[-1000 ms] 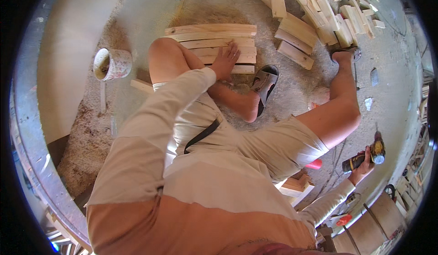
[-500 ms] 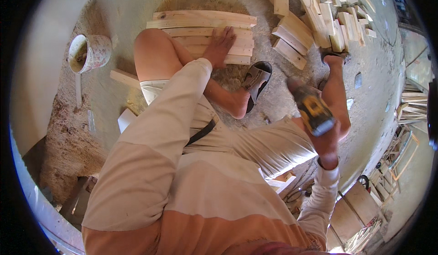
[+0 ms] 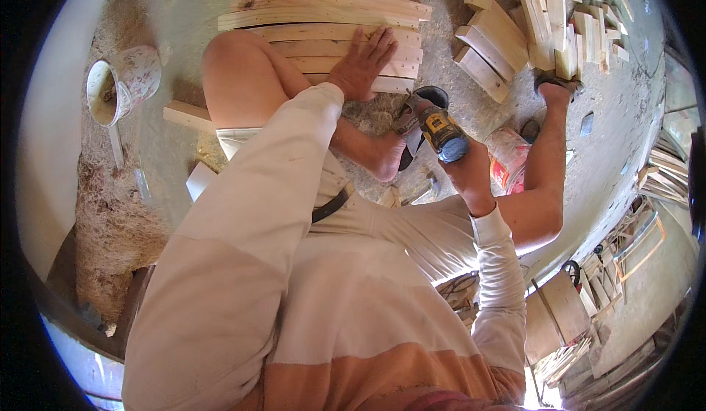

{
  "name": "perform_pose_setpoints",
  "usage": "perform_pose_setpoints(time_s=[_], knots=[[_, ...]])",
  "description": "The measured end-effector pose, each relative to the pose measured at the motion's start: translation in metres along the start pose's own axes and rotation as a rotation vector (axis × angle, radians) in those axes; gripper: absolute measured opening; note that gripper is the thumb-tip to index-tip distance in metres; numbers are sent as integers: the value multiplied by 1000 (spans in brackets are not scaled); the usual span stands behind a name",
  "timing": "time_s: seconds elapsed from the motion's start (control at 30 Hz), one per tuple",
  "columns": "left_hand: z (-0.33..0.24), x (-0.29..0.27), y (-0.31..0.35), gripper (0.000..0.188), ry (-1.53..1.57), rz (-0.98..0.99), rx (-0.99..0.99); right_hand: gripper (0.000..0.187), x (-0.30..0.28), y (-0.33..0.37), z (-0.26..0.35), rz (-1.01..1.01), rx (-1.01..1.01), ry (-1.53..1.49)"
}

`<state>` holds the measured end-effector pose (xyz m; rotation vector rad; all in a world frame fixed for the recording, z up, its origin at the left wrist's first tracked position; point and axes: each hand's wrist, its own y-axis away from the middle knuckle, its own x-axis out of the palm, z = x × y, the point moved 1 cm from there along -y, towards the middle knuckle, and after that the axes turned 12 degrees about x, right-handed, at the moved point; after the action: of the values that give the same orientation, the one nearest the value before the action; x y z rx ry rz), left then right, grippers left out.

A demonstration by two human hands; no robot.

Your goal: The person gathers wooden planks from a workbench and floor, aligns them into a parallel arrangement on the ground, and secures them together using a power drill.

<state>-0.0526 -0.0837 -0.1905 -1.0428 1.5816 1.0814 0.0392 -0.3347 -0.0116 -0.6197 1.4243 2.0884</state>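
Note:
A row of pale, slightly curved wooden slats (image 3: 323,31) lies side by side on the floor ahead of me, with small dark holes or fastener heads near their ends. My left hand (image 3: 364,62) rests flat on the nearer slats close to their right ends, fingers spread. In my right hand (image 3: 471,176) is a yellow-and-black power drill (image 3: 441,133), held by its grip above the floor. Its front end points away from me and overlaps my sandal (image 3: 430,98), so the tip is hard to make out.
Loose wood offcuts (image 3: 507,36) are heaped at the far right. A white bucket (image 3: 140,80) stands at the left beside sawdust (image 3: 110,242). Between my legs sits a red-and-white container (image 3: 507,157). More timber (image 3: 665,176) lies along the right side.
My right hand has brought the drill leftward and forward, toward the slats. The red-and-white container now shows behind it. My left hand stays on the slats, and the view has shifted slightly.

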Motion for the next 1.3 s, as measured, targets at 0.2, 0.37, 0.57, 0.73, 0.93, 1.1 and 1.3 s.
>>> perform_pose_setpoints(time_s=[0.2,0.37,0.57,0.73,0.93,1.1,1.3], knots=[[4,-6,-3,128,50,38,1,36,-3,-6,4,-7,-3,92],[6,-7,-5,126,115,42,1,41,-7,-7,4,33,43,58],[7,-5,-3,124,115,-8,1,36,-6,-6,1,3,16,32],[5,-3,-2,123,28,7,-14,61,-8,-8,7,92,88,84],[3,-2,-2,124,37,-12,-28,51,1,-1,9,-12,54,104],[4,-1,-3,124,49,-24,-24,46,4,-5,12,-24,22,161],[6,-2,-5,125,129,6,-27,46,-3,-13,28,31,11,269]])
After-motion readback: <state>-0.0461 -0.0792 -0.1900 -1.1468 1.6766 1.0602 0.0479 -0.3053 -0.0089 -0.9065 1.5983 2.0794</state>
